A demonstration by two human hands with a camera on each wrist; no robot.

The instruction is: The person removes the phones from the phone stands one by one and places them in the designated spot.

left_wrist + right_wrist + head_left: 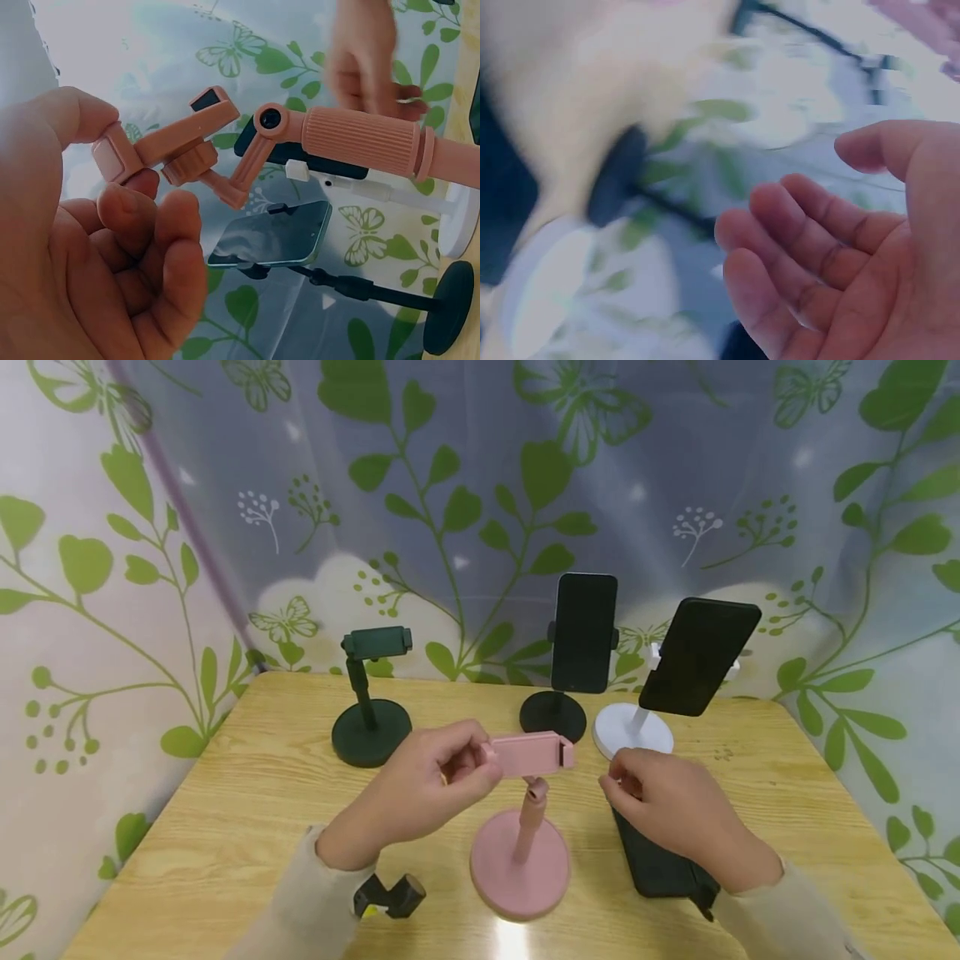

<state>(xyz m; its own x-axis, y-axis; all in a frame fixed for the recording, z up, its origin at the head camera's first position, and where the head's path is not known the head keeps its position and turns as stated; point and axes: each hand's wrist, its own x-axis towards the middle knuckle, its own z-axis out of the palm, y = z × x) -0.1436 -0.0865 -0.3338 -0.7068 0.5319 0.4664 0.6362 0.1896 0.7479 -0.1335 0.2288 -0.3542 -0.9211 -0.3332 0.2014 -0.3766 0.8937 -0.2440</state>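
Observation:
My left hand [423, 785] pinches the left end of the clamp on a pink phone stand [531, 847] between thumb and forefinger. The left wrist view shows that same clamp tilted on its hinged neck, no phone in it; the other fingers are loosely bent below. To the right, my right hand [678, 802] hovers over a dark phone [656, 864] lying flat on the table and hides its upper part. Nothing is in that hand; in the right wrist view its fingers [795, 247] are loosely bent, with the thumb apart.
Behind stand a black stand holding a phone [583, 631] and a white stand [633, 733] with a tilted phone [699, 656]. A dark green stand [372, 732] without a phone is at the back left. Patterned cloth [465, 527] hangs behind the wooden table [247, 827].

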